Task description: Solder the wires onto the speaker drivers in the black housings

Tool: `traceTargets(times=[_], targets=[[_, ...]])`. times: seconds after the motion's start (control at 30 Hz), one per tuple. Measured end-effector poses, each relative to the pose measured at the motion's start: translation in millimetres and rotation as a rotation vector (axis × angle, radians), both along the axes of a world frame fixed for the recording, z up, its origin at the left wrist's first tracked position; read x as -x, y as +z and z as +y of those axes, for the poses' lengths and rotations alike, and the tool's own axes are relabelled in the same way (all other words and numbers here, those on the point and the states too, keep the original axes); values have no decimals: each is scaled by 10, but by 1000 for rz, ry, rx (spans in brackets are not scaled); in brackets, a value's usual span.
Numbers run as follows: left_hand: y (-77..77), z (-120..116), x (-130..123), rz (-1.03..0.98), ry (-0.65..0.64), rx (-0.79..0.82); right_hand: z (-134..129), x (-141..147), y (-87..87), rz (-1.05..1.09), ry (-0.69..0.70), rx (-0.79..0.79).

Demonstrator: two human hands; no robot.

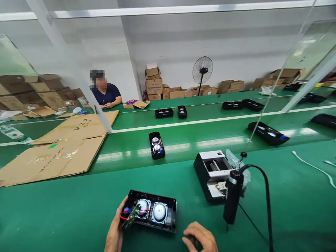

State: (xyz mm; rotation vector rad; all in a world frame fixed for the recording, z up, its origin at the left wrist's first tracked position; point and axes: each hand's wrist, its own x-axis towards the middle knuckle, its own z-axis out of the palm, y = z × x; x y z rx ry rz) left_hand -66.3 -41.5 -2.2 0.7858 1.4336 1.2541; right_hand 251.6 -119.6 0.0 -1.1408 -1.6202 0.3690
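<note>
A black speaker housing (168, 210) with two round silver drivers lies on the green bench in front of me. My left hand (117, 229) grips its left end, thumb by a small green circuit board (132, 215) with red wires. My right hand (200, 238) rests on the bench just right of the housing, fingers curled over something small and dark that I cannot make out. A black electric screwdriver (232, 197) hangs upright from a cable, right of my right hand.
A black-and-white box device (214, 173) stands behind the screwdriver. More speaker housings (156, 145) ride the green belt beyond. Flattened cardboard (60, 150) covers the left. A person in a dark shirt (106, 93) sits opposite. Boxes and a fan (202, 71) line the wall.
</note>
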Motion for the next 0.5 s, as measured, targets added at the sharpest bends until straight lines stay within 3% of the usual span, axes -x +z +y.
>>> traceTargets(times=[0.13,0.23,0.3,0.37,0.5], targets=[[-530,-311,-328,101,-278,-94,89,193,311,-152,66,-115],[-722,-526,-572,225,-468,-213,134,300,413,-236,90,-69],[-675,-626,-709,296,-466,-252,159,330,421,-238,110,-39],[-530,-673,-800,306,-395,-254,187,310,407,-176,107,-7],[-193,-617,-826,313,-272,-268,275,113,401,87,-82,150]])
